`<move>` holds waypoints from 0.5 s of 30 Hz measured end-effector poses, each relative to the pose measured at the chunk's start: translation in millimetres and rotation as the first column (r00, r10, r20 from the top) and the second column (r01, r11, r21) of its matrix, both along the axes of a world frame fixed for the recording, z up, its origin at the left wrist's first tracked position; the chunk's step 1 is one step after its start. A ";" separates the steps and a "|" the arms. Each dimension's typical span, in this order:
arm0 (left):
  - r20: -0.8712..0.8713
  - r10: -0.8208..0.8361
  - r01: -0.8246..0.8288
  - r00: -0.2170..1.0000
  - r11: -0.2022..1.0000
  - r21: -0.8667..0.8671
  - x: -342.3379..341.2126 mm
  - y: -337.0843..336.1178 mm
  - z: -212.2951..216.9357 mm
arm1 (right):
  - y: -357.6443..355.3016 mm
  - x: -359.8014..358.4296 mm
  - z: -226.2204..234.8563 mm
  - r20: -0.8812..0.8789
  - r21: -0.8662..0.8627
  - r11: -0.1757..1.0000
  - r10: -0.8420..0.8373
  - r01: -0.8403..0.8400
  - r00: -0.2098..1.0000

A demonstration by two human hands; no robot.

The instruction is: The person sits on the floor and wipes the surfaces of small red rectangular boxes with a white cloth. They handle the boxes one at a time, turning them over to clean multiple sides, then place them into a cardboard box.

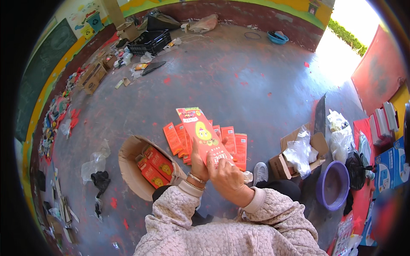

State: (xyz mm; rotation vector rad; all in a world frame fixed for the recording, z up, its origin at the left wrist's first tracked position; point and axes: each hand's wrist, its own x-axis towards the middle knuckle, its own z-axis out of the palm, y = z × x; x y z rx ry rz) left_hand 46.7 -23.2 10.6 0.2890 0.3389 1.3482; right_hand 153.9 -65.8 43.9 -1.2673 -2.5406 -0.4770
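Upright in front of me is a red carton (202, 130) with a yellow cartoon fruit on its front. My left hand (198, 162) wraps round its lower left side. Against its lower front lie the bent fingers of my right hand (225, 176), so both hands are closed on it. Beyond it, several red-orange packs (240, 149) spread over the floor in a fan, partly hidden by the carton and my hands. To the left of my left hand stands an open cardboard box (130, 149), holding several red cartons (158, 165) with the same yellow fruit.
Right of my shoe (260, 172) are an open cardboard box (279, 166) with white plastic bags and a purple basin (321, 187). Crumpled clear plastic (96, 161) and a black bag (101, 181) lie at left. A black crate (149, 42) and a blue basket (277, 38) stand far off.
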 end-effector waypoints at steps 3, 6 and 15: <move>0.056 -0.150 0.147 0.987 0.988 0.046 -9.1 3.3 -3.0 | -2.9 3.5 6.5 -0.023 -0.194 0.981 0.019 -0.023 1.000; 0.083 -0.105 0.108 0.991 0.994 -0.027 -12.7 8.0 0.0 | 5.3 27.6 46.8 -0.278 -0.506 0.847 0.020 -0.164 0.960; -0.066 -0.267 0.270 0.961 0.962 0.037 3.9 -3.5 10.3 | 16.0 19.3 23.7 -0.696 0.001 0.917 0.287 -0.399 0.658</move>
